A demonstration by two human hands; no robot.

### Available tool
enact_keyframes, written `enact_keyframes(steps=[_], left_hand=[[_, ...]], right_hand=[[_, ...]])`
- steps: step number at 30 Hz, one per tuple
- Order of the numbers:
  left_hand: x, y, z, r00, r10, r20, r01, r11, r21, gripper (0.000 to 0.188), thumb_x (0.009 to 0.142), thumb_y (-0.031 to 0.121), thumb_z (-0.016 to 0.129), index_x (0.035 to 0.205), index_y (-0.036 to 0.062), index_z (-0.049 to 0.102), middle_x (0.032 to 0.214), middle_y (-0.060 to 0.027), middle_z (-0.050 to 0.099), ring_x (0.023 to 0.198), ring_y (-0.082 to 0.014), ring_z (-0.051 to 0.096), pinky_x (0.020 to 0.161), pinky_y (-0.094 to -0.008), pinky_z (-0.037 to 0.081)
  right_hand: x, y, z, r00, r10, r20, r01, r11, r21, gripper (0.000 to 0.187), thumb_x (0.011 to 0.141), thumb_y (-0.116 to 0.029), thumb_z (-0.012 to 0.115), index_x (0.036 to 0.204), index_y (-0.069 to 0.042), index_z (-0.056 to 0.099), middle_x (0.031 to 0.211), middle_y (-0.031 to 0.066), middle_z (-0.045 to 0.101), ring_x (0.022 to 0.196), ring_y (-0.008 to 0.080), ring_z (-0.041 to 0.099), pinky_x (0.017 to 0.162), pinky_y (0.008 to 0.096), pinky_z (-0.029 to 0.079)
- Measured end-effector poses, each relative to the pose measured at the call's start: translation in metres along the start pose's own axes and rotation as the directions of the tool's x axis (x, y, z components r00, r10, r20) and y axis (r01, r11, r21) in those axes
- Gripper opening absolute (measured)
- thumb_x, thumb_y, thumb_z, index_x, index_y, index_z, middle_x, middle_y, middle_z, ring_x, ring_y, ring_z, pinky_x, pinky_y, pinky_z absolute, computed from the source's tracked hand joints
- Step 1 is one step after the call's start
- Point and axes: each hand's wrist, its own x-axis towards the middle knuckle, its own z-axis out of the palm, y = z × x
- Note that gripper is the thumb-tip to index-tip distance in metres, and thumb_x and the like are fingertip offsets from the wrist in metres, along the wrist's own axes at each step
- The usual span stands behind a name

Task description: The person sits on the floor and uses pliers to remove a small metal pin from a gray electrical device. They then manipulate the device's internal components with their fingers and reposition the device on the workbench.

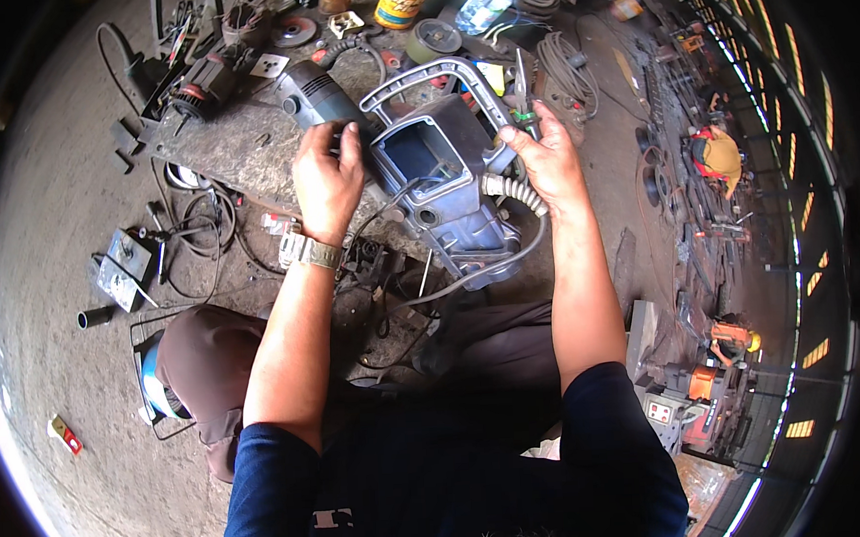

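Housing open, wire exposed

The grey tool housing [461,202] sits between the person's hands, its opening uncovered, a wire [389,202] trailing out; no cover is fitted yet. Right hand [552,162] grasps pliers [521,92]; left hand's [330,182] curled fingers: grip unclear.

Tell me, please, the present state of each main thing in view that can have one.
Grey power-tool housing, uncovered on one side, inside showing.
Pliers, gripped, jaws toward the picture's top.
Right hand, closed around the pliers.
Left hand, fingers bent beside the housing; grip unclear.
Wristwatch, worn.
Corrugated cable sleeve, bent.
Cable coil, loosely looped.
Pipe piece, lying on its side.
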Motion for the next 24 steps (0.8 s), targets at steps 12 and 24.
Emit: enact_keyframes(steps=[12, 24], left_hand=[[-0.018, 0.023, 0.042, 0.974, 0.219, 0.056, -0.220, 0.975, 0.013, 0.032, 0.092, 0.014, 0.074, 0.124, 0.0084, 0.072, 0.116, -0.0136, 0.073, 0.113, -0.0356, 0.064, 0.100, -0.0469, 0.048], [-0.009, 0.024, 0.042, 0.981, 0.187, 0.051, -0.184, 0.981, -0.055, 0.021, 0.093, 0.010, 0.076, 0.113, 0.0058, 0.075, 0.109, -0.0139, 0.075, 0.108, -0.0360, 0.067, 0.098, -0.0454, 0.052]], right_hand=[[0.007, 0.023, -0.017, 0.999, -0.043, 0.001, 0.043, 0.997, 0.061, 0.057, 0.099, -0.018, 0.079, 0.144, 0.006, 0.055, 0.122, 0.0050, 0.071, 0.109, 0.0111, 0.065, 0.096, 0.0248, 0.050], [0.001, 0.020, -0.016, 1.000, -0.008, -0.011, 0.008, 1.000, 0.025, 0.052, 0.101, -0.016, 0.076, 0.146, 0.002, 0.057, 0.122, 0.0035, 0.070, 0.104, 0.0095, 0.065, 0.093, 0.0262, 0.052]])
